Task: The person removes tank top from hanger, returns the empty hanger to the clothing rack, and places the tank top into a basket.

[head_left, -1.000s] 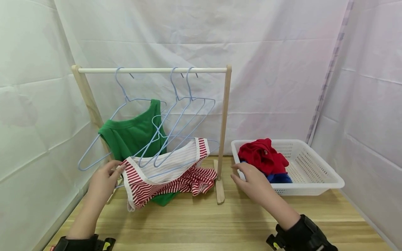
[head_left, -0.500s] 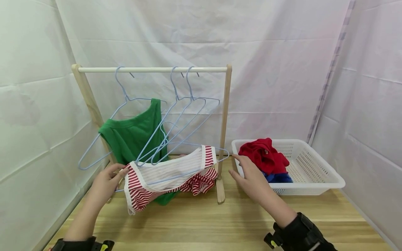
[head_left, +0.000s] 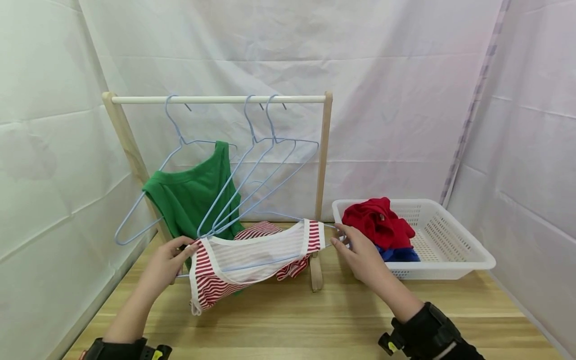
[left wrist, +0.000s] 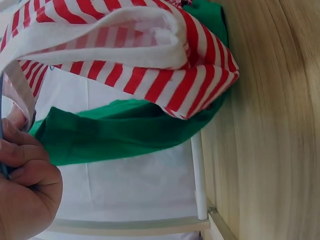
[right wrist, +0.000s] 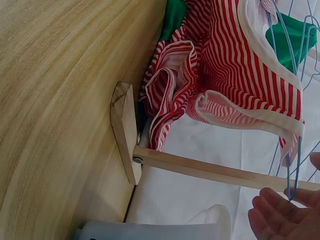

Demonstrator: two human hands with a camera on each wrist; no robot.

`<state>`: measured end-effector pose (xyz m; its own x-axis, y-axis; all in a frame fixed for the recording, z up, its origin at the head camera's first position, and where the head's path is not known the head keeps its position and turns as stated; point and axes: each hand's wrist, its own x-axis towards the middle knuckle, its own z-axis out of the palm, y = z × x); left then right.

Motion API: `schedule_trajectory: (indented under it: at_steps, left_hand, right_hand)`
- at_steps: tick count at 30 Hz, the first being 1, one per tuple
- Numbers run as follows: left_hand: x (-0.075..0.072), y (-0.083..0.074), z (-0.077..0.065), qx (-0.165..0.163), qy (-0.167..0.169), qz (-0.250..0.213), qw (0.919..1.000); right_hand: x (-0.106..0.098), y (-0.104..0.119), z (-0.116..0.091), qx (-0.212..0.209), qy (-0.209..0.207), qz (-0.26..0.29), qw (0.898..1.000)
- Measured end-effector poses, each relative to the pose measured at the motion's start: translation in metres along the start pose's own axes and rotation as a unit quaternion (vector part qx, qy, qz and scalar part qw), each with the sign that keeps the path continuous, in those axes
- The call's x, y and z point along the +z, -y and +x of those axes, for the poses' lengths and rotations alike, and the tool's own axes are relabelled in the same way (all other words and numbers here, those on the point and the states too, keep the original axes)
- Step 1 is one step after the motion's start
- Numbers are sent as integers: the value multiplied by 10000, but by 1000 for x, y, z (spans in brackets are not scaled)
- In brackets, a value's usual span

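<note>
A red-and-white striped tank top (head_left: pixel 208 278) is on a light blue wire clothes hanger (head_left: pixel 265 262), tilted low in front of the rack. My left hand (head_left: pixel 163 264) pinches the hanger's left end at the shirt's shoulder, with the wire between thumb and fingers in the left wrist view. At the right end, my right hand (head_left: pixel 363 254) touches the wire that pokes out past the other strap. In the right wrist view its fingers (right wrist: pixel 270 200) are relaxed against the hanger's tip, with the thumb apart. The shirt's lower part hangs bunched behind its neckline.
A wooden rack with a white rail (head_left: pixel 216 100) holds a green tank top (head_left: pixel 193 195) on a hanger and two bare hangers (head_left: pixel 254 150). To the right, a white plastic basket (head_left: pixel 454 270) contains red cloth (head_left: pixel 378 222) and blue cloth (head_left: pixel 398 255). White curtains surround the wooden table (head_left: pixel 288 325).
The striped tank top and its hanger have shifted right and tilted lower, with my left hand following. My right hand, apart from the hanger earlier, now meets its right end.
</note>
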<state>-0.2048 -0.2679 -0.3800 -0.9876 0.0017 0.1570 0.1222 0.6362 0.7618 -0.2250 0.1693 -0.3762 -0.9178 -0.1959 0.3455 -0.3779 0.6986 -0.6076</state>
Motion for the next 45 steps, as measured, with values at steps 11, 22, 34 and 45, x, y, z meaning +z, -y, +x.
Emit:
schedule_trajectory:
  at_steps: [11, 22, 34, 45]
  left_hand:
    - [12, -18, -5, 209, 182, 253, 9993]
    - [22, -38, -7, 457, 218, 692, 9963]
    - [31, -62, -9, 605, 431, 498, 9960]
    - [36, -74, -13, 725, 454, -2, 9963]
  right_hand:
    - [-6, -7, -6, 294, 156, -5, 9994]
    - [-4, -10, -15, 716, 663, -349, 9946]
    - [-14, -16, -18, 525, 61, -192, 9984]
    - [-25, -16, -16, 88, -792, -242, 9965]
